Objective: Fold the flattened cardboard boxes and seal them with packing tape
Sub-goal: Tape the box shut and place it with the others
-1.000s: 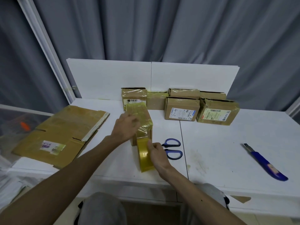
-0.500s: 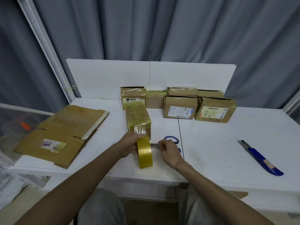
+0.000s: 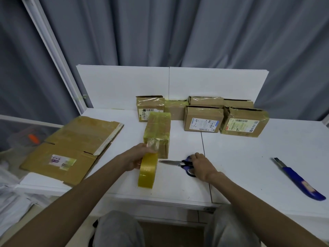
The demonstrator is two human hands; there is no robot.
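Blue scissors [image 3: 178, 163] now gripped in right hand [image 3: 202, 164], tape roll [image 3: 147, 172] still in left hand [image 3: 136, 157].

Glossy yellowish tape roll [image 3: 147, 171], shiny taped cardboard box [image 3: 158, 131] just behind it, matt white worktop [image 3: 249, 157], steel-bladed, blue plastic-handled scissors [image 3: 179, 164] beside the roll

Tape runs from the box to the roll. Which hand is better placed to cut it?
The right hand: it grips the scissors, blades pointing at the tape roll. The left hand holds that roll beside the box.
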